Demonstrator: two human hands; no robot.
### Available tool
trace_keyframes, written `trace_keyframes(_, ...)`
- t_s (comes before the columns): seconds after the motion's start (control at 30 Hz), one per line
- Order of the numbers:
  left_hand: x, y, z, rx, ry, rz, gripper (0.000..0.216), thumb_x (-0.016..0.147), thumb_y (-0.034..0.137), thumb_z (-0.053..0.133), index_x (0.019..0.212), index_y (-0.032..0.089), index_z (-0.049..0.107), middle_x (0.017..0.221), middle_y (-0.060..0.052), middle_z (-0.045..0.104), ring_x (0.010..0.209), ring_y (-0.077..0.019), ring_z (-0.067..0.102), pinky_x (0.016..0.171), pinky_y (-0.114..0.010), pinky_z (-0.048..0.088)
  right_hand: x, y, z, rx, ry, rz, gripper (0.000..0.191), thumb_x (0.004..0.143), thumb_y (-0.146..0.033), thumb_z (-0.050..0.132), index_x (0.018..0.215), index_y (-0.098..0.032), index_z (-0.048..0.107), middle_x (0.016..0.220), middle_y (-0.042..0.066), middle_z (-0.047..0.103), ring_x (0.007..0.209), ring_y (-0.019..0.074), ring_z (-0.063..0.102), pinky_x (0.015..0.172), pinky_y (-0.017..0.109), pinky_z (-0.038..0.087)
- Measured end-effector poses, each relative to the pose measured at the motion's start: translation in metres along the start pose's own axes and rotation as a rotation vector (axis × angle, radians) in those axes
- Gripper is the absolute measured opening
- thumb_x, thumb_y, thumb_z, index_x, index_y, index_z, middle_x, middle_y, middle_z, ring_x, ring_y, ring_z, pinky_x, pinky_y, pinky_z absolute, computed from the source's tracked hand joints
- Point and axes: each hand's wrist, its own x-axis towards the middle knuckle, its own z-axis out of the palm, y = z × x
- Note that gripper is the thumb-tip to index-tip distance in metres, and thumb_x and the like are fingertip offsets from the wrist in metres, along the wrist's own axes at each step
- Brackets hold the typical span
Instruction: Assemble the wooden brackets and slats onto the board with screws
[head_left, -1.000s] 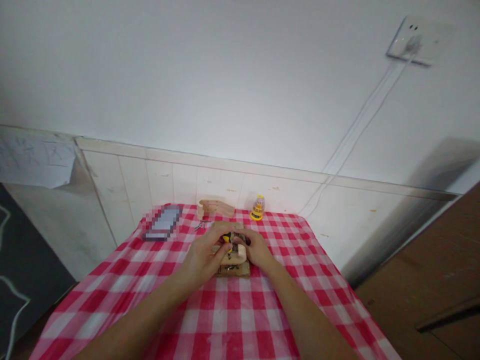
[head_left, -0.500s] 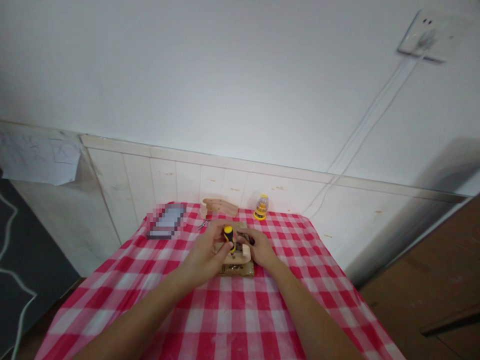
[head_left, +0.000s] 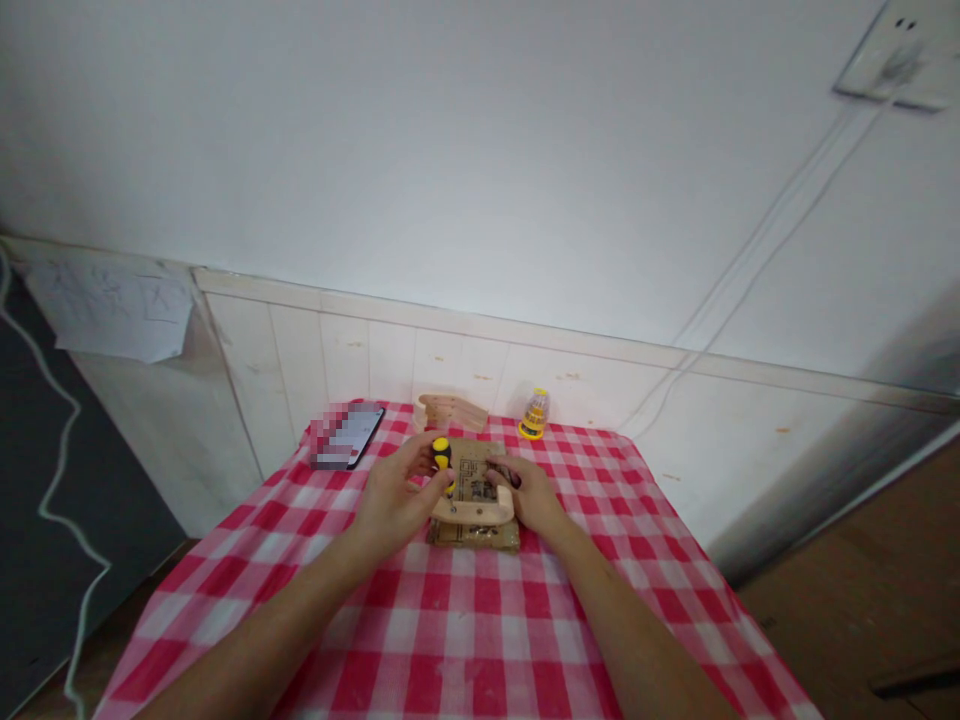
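Observation:
My left hand (head_left: 395, 494) is closed around a small screwdriver with a yellow and black handle (head_left: 442, 457), held upright over a curved wooden piece (head_left: 474, 510). That piece lies on a brown printed sheet (head_left: 474, 535) on the red and white checked tablecloth (head_left: 480, 620). My right hand (head_left: 529, 493) rests on the right end of the wooden piece, fingers curled over it.
A phone (head_left: 346, 435) lies at the table's far left. A second curved wooden piece (head_left: 450, 411) and a yellow container of screwdriver bits (head_left: 535, 415) stand by the white panelled wall. A wall socket (head_left: 892, 62) with cables is at upper right.
My left hand has drawn the screwdriver a little to the left, so more of the wooden piece and the sheet shows. The view has shifted to the left.

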Motion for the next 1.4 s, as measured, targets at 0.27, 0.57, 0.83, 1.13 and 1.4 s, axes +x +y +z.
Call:
trace_keyframes(0.27,-0.0027,-0.0022,0.003,0.048,0.018,-0.005,0.046,0.08,0.032,0.074,0.123,0.02,0.064,0.098,-0.007,0.079,0.084,-0.0214,0.077,0.07,-0.031,0.064,-0.0006,-0.0018,-0.0003,0.007,-0.007,0.004,0.034,0.093,-0.047,0.064,0.114,-0.024,0.078,0.112,0.008,0.079,0.1,0.028,0.074,0.089,0.045,0.059)
trace_keyframes(0.57,0.0007,-0.0033,0.0034,0.109,0.035,-0.004,0.044,0.074,0.033,0.081,0.111,0.02,0.062,0.083,-0.002,0.076,0.072,-0.0182,0.073,0.065,-0.028,0.06,-0.0014,-0.0076,-0.0019,0.009,-0.025,-0.013,0.034,0.094,-0.045,0.063,0.117,-0.024,0.077,0.109,0.008,0.08,0.097,0.0271,0.074,0.086,0.043,0.059)
trace_keyframes(0.83,0.0028,-0.0007,0.0031,0.117,0.098,-0.037,0.043,0.072,0.036,0.083,0.102,0.02,0.058,0.079,0.001,0.071,0.067,-0.0155,0.069,0.06,-0.025,0.056,-0.0022,-0.0069,-0.0032,-0.004,0.002,-0.021,0.033,0.093,-0.044,0.064,0.114,-0.024,0.079,0.113,0.009,0.079,0.101,0.0288,0.073,0.09,0.046,0.058)
trace_keyframes(1.13,0.0028,-0.0047,0.0029,0.126,0.112,-0.055,0.048,0.072,0.038,0.083,0.109,0.019,0.058,0.083,-0.001,0.072,0.07,-0.0169,0.07,0.061,-0.027,0.057,-0.0026,-0.007,-0.0022,0.017,-0.005,-0.029,0.035,0.094,-0.046,0.063,0.119,-0.026,0.076,0.117,0.008,0.078,0.103,0.0285,0.074,0.092,0.046,0.059)
trace_keyframes(1.4,-0.004,-0.0005,0.0046,0.151,0.044,0.097,0.039,0.075,0.031,0.081,0.107,0.021,0.06,0.087,-0.001,0.073,0.073,-0.0166,0.071,0.064,-0.027,0.059,-0.0019,-0.0061,-0.0019,0.008,0.002,-0.02,0.033,0.092,-0.045,0.065,0.116,-0.025,0.078,0.115,0.009,0.079,0.105,0.0298,0.073,0.093,0.047,0.057)
